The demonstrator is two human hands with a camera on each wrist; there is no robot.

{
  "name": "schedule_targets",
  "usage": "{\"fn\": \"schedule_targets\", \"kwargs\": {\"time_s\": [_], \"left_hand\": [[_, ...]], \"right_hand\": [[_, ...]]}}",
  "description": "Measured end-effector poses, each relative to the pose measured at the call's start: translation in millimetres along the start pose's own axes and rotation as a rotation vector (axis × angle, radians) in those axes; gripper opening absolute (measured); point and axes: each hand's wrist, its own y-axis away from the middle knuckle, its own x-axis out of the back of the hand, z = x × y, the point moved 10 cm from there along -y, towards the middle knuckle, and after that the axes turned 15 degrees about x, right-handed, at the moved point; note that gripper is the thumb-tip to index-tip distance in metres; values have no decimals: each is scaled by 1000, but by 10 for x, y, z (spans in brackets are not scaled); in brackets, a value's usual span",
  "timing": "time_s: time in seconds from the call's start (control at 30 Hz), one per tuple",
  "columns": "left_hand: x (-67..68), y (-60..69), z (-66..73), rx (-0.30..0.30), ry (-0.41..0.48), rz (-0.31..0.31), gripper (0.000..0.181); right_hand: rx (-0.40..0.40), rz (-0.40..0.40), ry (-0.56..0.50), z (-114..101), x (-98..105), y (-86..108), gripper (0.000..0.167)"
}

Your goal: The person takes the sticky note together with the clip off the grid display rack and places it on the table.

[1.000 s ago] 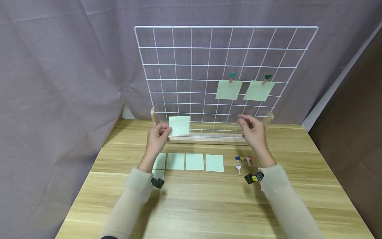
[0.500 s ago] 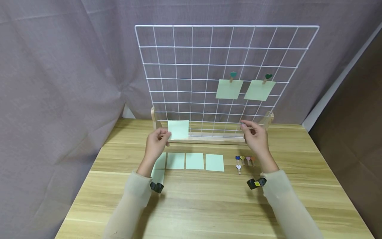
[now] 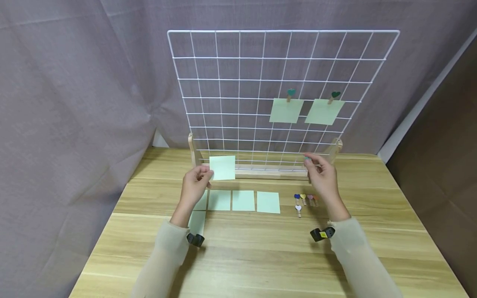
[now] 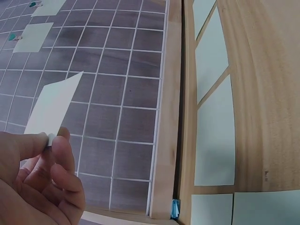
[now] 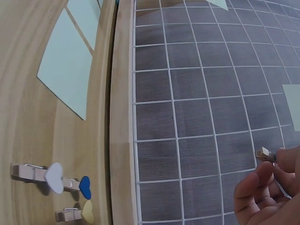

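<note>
My left hand (image 3: 193, 184) pinches the left edge of a pale green paper note (image 3: 222, 167) between thumb and fingers. The note is in front of the grid's lower left. My right hand (image 3: 323, 178) pinches a small wooden clothespin (image 5: 264, 153) before the lower right of the white wire grid (image 3: 238, 79); a bit of blue-green shows at the fingertips in the head view. Two notes, a middle one (image 3: 286, 111) and a right one (image 3: 325, 112), hang on the grid from clothespins with green hearts.
Several green notes lie on the wooden table (image 3: 261, 256), one of them (image 3: 268, 202) at the row's right end. Beside it lie several heart clothespins, including a white one (image 3: 298, 210) and a blue one (image 5: 85, 188). A wooden base (image 3: 270, 172) supports the grid.
Both hands have come down and slightly nearer. The note in the left hand has dropped lower across the grid, and the right hand has shifted a little to the right.
</note>
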Motion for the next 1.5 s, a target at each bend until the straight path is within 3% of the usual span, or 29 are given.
{"fn": "schedule_targets", "kwargs": {"time_s": [0.13,0.3,0.53,0.83,1.13,1.37,1.5], "left_hand": [[-4,61,-26,0,0,-2,13],[-24,121,-73,11,13,-5,11],[-28,157,-127,27,21,-3,11],[3,181,-177,45,15,2,11],[8,222,-235,59,-3,-12,13],[36,275,-318,76,5,-1,12],[19,298,-404,111,11,5,13]], "right_hand": [[-12,28,-36,194,22,44,31],[-35,36,-45,225,27,79,29],[-81,-20,20,297,27,142,30],[-132,17,18,389,47,309,30],[-193,-6,-2,513,56,454,34],[-204,-14,14,362,46,485,28],[-206,-3,18,408,68,527,28]]}}
